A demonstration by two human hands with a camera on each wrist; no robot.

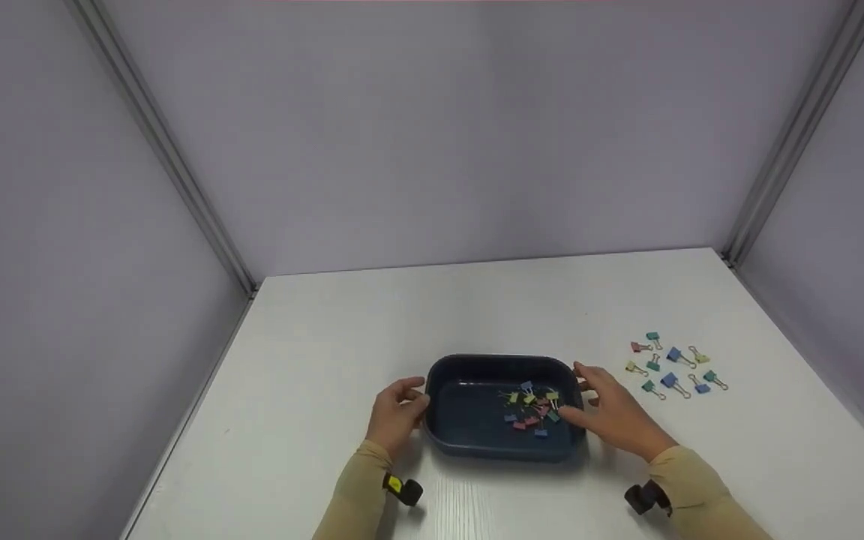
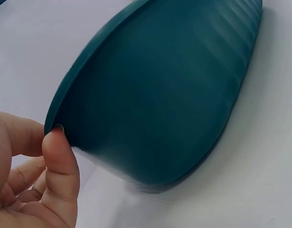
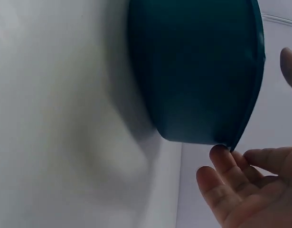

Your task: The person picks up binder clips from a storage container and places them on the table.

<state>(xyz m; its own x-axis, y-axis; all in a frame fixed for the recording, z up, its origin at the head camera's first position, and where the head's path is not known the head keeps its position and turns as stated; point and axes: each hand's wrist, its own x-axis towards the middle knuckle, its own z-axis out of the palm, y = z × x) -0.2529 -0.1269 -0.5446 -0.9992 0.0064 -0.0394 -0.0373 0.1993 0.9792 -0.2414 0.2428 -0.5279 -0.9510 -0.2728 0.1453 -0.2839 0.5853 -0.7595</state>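
Note:
A dark blue-green tray (image 1: 469,452) stands on the white table, with several small coloured binder clips (image 1: 530,421) inside it, mostly in its right half. At its left end my left hand (image 1: 396,414) pinches the rim; the left wrist view shows that hand (image 2: 39,175) with fingertips on the rim of the tray (image 2: 150,95). My right hand (image 1: 616,412) is at the right end, thumb extended over the rim. In the right wrist view the right hand's (image 3: 250,190) fingertips touch the tray's (image 3: 198,80) outer edge, fingers loosely bent, thumb apart.
Several more binder clips, among them a blue one (image 1: 670,380) and a red one (image 1: 636,347), lie loose on the table (image 1: 312,360) to the right of the tray. Pale walls (image 1: 432,135) stand behind the table and at both sides.

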